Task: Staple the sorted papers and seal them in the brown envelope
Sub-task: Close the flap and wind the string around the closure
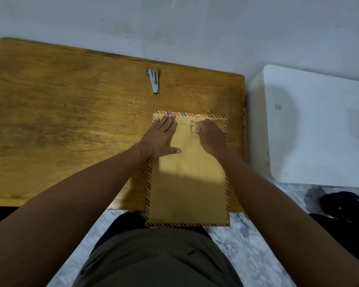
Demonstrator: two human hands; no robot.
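Left hand presses flat on the brown envelope; right hand pinches its closure string (thin, slack), which could slip off the buttons.

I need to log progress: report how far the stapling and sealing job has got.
Looks done: no loose papers show; the silver stapler with green ends lies aside. In hand: left hand presses the brown striped-edge envelope flat while right hand pinches its string clasp. Left: finishing the closure.

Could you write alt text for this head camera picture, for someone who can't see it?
A person's left hand presses flat on a brown envelope on a wooden table, while the right hand pinches its string clasp. A stapler lies beyond.
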